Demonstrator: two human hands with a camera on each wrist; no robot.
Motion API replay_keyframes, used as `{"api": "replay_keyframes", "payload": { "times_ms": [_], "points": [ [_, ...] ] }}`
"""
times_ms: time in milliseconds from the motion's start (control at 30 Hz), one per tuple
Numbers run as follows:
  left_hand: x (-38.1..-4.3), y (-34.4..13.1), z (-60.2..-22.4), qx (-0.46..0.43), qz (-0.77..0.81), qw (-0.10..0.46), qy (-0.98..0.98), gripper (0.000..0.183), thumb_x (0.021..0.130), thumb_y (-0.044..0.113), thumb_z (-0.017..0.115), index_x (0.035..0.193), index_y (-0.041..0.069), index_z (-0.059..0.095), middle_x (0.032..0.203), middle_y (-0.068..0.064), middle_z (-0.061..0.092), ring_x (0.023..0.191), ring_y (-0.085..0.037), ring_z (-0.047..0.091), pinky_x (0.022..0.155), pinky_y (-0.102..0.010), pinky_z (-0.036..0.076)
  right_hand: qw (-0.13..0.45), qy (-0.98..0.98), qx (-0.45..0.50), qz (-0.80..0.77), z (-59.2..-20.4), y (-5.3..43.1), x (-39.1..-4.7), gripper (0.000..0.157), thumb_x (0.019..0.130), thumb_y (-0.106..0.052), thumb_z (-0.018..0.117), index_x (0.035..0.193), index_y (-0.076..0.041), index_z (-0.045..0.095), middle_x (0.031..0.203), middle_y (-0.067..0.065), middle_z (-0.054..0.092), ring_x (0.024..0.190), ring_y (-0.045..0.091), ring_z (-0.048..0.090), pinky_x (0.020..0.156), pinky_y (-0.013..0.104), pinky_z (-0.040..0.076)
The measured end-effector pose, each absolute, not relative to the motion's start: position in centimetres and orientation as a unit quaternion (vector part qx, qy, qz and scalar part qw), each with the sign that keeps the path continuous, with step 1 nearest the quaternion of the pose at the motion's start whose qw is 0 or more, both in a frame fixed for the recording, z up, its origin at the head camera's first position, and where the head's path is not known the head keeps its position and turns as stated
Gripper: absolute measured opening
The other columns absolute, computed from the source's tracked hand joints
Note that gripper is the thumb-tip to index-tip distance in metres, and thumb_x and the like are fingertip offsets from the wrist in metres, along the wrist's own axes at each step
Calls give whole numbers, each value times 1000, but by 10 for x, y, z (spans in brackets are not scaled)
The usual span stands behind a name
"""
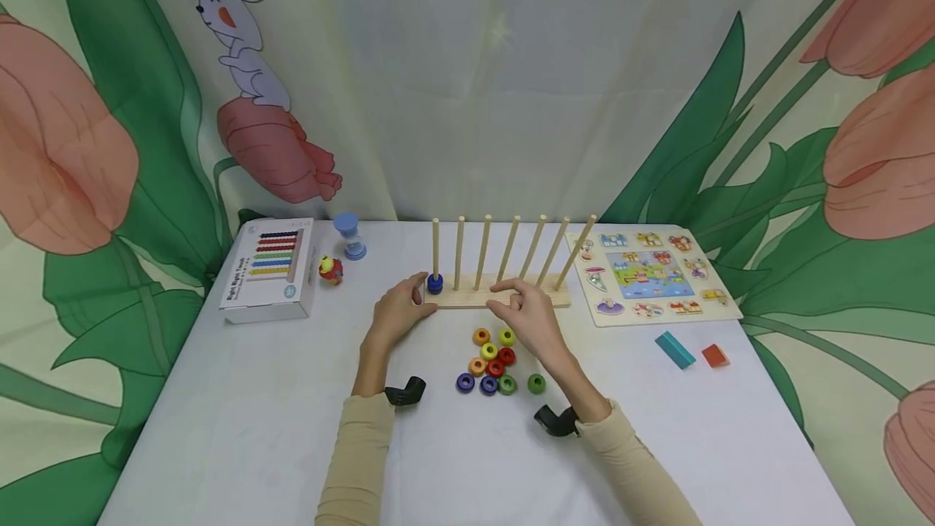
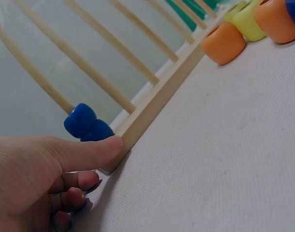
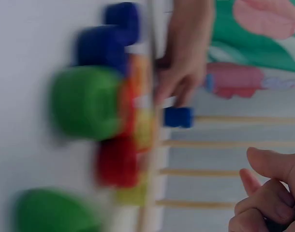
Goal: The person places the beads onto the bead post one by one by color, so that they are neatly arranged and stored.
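A wooden peg stand [image 1: 504, 297] with several upright pegs lies at the middle of the table. Two blue beads [image 2: 81, 121] are stacked at the foot of its leftmost peg. My left hand [image 1: 397, 311] grips that end of the base, thumb along the near edge in the left wrist view. Over the base's right half hovers my right hand [image 1: 532, 316], its thumb and index finger apart with nothing between them. In front of the stand lie loose beads: orange [image 1: 481, 336], yellow [image 1: 507, 337], red [image 1: 506, 356], green [image 1: 536, 384] and dark blue [image 1: 465, 382].
A white box [image 1: 267, 270], a blue hourglass [image 1: 351, 235] and a small red and yellow toy [image 1: 331, 269] stand at the left. To the right are a picture puzzle board [image 1: 653, 274], a teal block [image 1: 675, 350] and an orange-red block [image 1: 716, 355]. A printed curtain hangs behind.
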State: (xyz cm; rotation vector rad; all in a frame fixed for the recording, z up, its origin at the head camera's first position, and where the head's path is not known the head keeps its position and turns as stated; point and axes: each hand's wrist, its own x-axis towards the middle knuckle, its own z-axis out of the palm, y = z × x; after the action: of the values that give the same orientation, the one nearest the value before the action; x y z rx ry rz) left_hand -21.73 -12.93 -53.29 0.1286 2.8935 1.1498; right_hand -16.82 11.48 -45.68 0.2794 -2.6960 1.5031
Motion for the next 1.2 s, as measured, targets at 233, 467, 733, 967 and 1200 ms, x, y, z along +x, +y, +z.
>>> {"api": "replay_keyframes", "payload": {
  "times_ms": [233, 467, 733, 967, 1200],
  "points": [
    [-217, -129, -532, 39, 372, 13, 927, 67, 80, 34, 76, 138, 15, 50, 77, 2, 53, 64, -16, 46, 59, -33, 33, -54, -907, 32, 416, -497, 139, -159, 30, 82, -23, 75, 107, -9, 67, 49, -2, 40, 41, 11, 33, 40, 26, 25],
    [-217, -129, -533, 36, 372, 12, 928, 67, 80, 34, 76, 139, 15, 49, 77, 2, 52, 64, -16, 45, 60, -33, 32, -69, -922, 35, 378, -507, 143, -158, 30, 80, -26, 76, 102, -6, 69, 50, -1, 45, 41, 10, 36, 41, 25, 26],
    [-218, -128, -534, 34, 367, 13, 929, 66, 80, 35, 75, 138, 16, 49, 77, 2, 52, 64, -16, 46, 59, -33, 32, 6, -921, 81, 381, -487, 131, -159, 32, 85, -31, 72, 108, -10, 68, 48, -4, 35, 39, 9, 29, 38, 25, 23],
    [-218, -128, -533, 39, 369, 15, 928, 67, 80, 35, 76, 138, 15, 49, 77, 3, 52, 64, -16, 46, 60, -33, 32, 72, -909, 135, 388, -434, 112, -162, 33, 88, -32, 69, 112, -11, 67, 50, -3, 38, 41, 11, 31, 39, 25, 25],
    [-218, -128, -533, 37, 370, 12, 928, 67, 80, 35, 76, 138, 14, 50, 77, 2, 52, 65, -16, 45, 61, -33, 32, 146, -881, 172, 415, -382, 98, -176, 36, 88, -33, 68, 115, -9, 66, 50, -1, 36, 40, 15, 32, 39, 27, 24]
  ]
}}
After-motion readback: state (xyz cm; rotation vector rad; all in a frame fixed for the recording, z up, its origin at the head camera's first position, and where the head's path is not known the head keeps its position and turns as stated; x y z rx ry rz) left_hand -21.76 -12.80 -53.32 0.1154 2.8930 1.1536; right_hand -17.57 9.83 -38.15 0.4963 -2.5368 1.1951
